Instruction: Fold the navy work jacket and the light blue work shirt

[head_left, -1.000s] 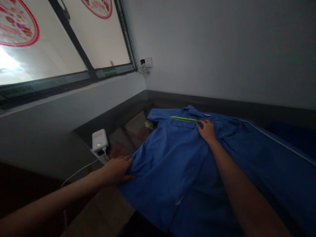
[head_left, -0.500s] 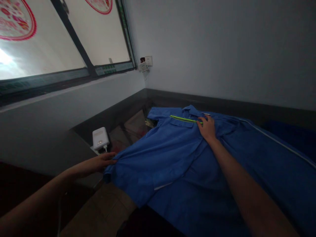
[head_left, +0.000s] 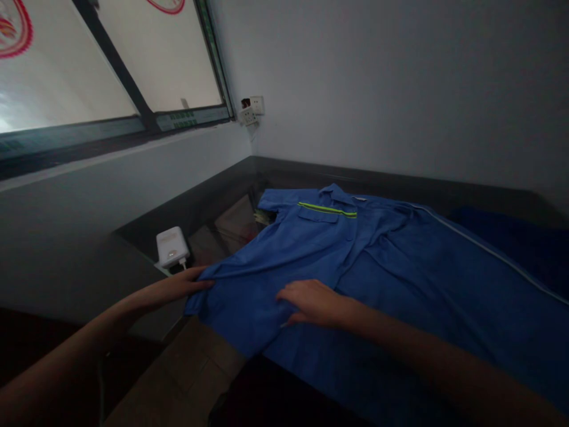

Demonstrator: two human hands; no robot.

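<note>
A blue short-sleeved work shirt [head_left: 262, 279] with a collar, a chest pocket flap and a yellow-green stripe lies spread on the dark table. At its near left edge my left hand [head_left: 191, 282] is closed on the shirt's lower side, the fabric pulled into folds there. My right hand [head_left: 309, 301] is over the lower front of the shirt, thumb and fingers apart and curved downward. Whether its fingertips touch the cloth I cannot tell.
Blue cloth with a pale piped line [head_left: 482, 243] spreads to the right. Beside my left hand stands a white power bank [head_left: 172, 246] with a cable plugged in. Wall sockets [head_left: 251, 111] are in the corner by the window. The dark tabletop [head_left: 222, 228] has a glossy surface.
My right hand has left the chest near the stripe and moved down and left to the shirt's lower front. My left hand stays at the edge. The view has shifted slightly right.
</note>
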